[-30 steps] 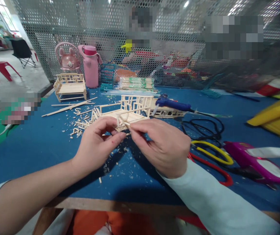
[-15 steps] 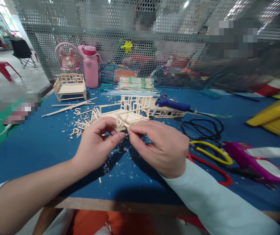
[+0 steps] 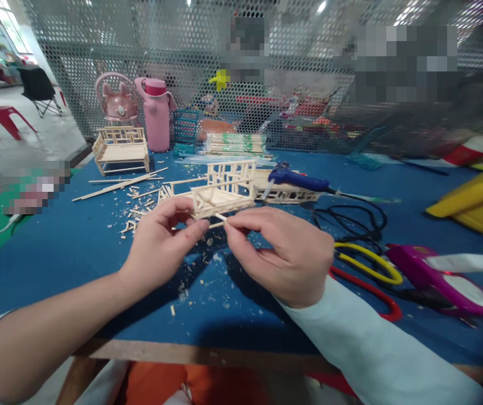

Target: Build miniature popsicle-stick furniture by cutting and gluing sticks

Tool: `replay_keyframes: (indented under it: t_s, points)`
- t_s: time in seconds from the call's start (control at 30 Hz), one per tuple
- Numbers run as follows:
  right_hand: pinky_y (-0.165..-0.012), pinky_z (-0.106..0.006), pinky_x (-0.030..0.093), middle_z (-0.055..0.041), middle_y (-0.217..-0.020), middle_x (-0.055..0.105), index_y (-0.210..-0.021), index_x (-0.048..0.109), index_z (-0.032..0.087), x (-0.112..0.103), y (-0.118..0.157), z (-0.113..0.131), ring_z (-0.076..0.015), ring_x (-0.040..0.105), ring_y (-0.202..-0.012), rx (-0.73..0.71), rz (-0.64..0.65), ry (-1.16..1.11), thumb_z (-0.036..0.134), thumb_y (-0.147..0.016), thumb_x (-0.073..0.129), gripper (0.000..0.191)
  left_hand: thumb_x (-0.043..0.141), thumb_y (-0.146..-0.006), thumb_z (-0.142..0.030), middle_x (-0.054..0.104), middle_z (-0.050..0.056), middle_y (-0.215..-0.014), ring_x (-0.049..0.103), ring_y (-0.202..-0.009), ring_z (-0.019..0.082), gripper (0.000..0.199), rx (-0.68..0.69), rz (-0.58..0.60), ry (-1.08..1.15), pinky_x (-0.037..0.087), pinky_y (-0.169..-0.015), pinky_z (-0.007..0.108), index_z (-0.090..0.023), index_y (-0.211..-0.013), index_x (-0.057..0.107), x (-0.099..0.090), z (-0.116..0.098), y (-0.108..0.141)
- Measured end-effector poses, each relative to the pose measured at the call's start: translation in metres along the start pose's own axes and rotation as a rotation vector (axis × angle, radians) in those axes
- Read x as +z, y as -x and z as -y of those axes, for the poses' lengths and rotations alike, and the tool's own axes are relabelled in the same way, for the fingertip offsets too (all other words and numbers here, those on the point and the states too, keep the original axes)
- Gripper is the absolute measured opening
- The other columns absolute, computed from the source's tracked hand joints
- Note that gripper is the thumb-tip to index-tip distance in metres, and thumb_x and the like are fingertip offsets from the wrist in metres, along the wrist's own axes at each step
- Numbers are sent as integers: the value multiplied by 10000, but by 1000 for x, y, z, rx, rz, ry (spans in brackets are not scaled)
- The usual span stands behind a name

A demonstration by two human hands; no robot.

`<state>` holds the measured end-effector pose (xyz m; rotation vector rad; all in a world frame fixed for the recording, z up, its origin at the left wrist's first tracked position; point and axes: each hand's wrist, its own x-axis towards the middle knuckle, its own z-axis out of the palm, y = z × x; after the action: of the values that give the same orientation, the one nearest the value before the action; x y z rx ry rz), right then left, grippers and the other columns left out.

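A small stick-built model bench point(image 3: 224, 194) stands tilted over the middle of the blue table, its railed back facing away from me. My left hand point(image 3: 169, 236) is closed on its left front corner, thumb and fingers pinching the frame. In a pinch, my right hand point(image 3: 277, 250) holds a short thin wooden stick point(image 3: 220, 217) near the model's front lower edge. Short cut sticks point(image 3: 164, 194) lie behind my left hand. A finished-looking stick bench point(image 3: 121, 151) stands at the back left.
A blue glue gun point(image 3: 298, 179) rests on another stick piece point(image 3: 287, 195). Behind are a pink bottle point(image 3: 157, 115), bundled sticks point(image 3: 235, 143) and a perforated metal screen point(image 3: 182, 50). Right are yellow-handled and red-handled tools point(image 3: 370, 264), a black cable point(image 3: 351, 219) and a purple device point(image 3: 448, 281).
The model has tipped more upright, and its front rail and seat show more clearly. My right hand has shifted slightly right, and the stick in its fingertips is now visible.
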<state>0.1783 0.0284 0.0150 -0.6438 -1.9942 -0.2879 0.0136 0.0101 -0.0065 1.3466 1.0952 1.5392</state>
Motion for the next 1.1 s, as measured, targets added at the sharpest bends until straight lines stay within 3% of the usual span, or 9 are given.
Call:
replay_keyframes:
  t_s: [0.17,0.43,1.1]
  points:
    - [-670,-230,541,9,-742,721,-789,622,216,1,0,-2,-126,676,-687,47,-18,-25,122,-806,620,96,743,-671,-271,628,-3,-713,557,-622,108,255,-121,-72,58,462,-602,242,-161,-860,610,-5,-7,-7]
    - [-786,-293,551,-19,-850,729,-848,634,206,8,0,-15,-154,685,-835,72,-76,-85,113,-823,606,101,720,-680,-200,616,-5,-790,539,-658,92,172,-62,12,10,456,-634,224,-156,-816,624,-1,-6,2]
    - [-743,-300,530,-14,-810,721,-823,637,206,8,-1,-14,-149,670,-785,34,-12,-97,110,-828,593,105,710,-695,-209,616,2,-832,548,-683,103,175,-56,14,-13,463,-670,241,-161,-839,622,-1,-4,2]
